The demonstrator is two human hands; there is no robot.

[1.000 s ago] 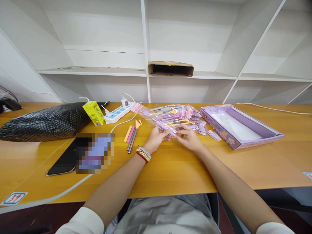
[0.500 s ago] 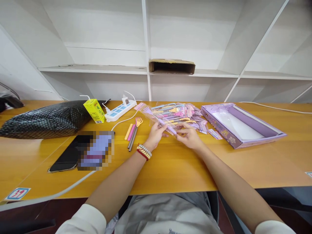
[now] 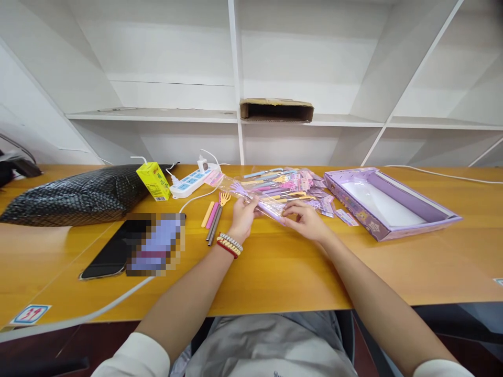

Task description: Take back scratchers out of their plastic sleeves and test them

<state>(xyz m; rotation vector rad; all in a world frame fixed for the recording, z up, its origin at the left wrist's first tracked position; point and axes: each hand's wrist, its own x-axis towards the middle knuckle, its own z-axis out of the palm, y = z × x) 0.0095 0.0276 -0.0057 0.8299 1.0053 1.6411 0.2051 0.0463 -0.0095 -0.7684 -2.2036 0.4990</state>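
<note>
A clear plastic sleeve with a purple hand-shaped scratcher (image 3: 266,203) in it lies slantwise between my hands. My left hand (image 3: 242,215) is closed on its middle, thumb on top. The fingers of my right hand (image 3: 303,219) pinch the lower right end of the sleeve. Just behind, a pile of packaged scratchers (image 3: 291,183) in several colours is spread on the table. Left of my left hand lie loose pieces: a yellow handle (image 3: 208,214), a pink handle (image 3: 212,214) and a scratcher with a yellow hand-shaped head (image 3: 224,199) and dark rod.
An open purple box (image 3: 396,209) sits on the right. To the left are a power strip (image 3: 192,181), a yellow drink carton (image 3: 154,181), a black wrapped package (image 3: 78,196) and a phone (image 3: 113,251) beside a blurred patch. A cardboard box (image 3: 276,110) rests on the shelf.
The sleeve has shifted slightly left and lies flatter. My left hand has moved a little left along with it; my right hand has barely moved.
</note>
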